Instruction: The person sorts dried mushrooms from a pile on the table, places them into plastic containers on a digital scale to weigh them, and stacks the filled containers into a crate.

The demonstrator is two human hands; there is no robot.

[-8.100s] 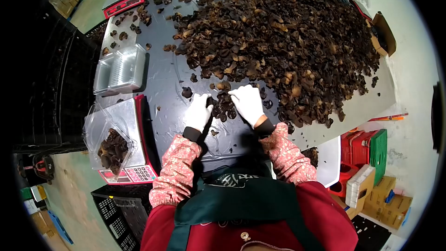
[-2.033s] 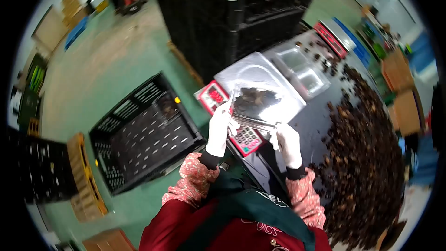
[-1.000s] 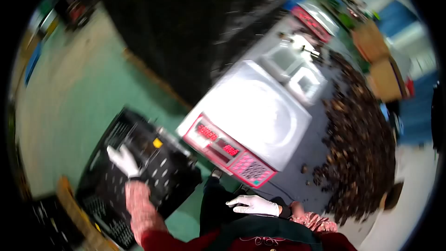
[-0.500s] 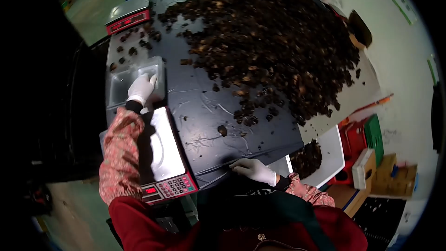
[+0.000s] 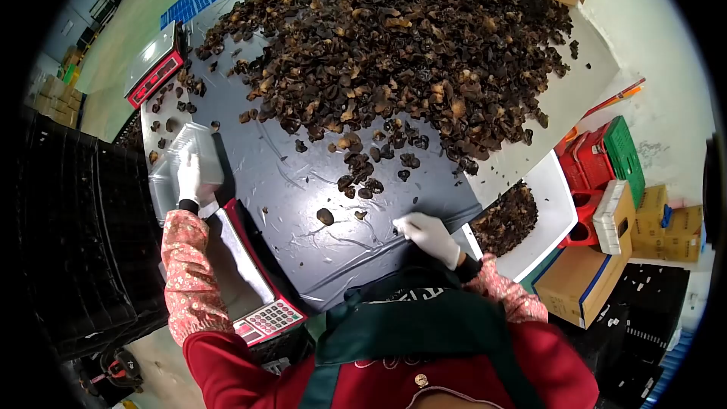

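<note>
My left hand [image 5: 189,175], in a white glove, is closed on a clear plastic box [image 5: 205,142] at the left edge of the table. The box sits at an angle, beside more clear plastic [image 5: 159,188]; the fingertips are partly hidden. My right hand [image 5: 430,238], also gloved, rests on the dark sheet [image 5: 303,246] near the front edge, fingers loosely stretched leftward. A tiny dark speck lies by its fingertips. Ahead spreads a large heap of dark, curled dried wood ear mushrooms [image 5: 379,53]. One loose piece [image 5: 325,216] lies between my hands.
A red-framed scale [image 5: 246,257] stands below my left forearm; a second scale [image 5: 155,64] is at the far left corner. A white bin [image 5: 556,216] holds more dark pieces at right. Red crates [image 5: 587,159] and cardboard boxes [image 5: 587,280] stand beyond. Black stacked crates [image 5: 76,220] line the left.
The view has shifted and brightened. My left hand has turned at the clear box, which now sits at a different angle. My right hand stays near the table's front edge.
</note>
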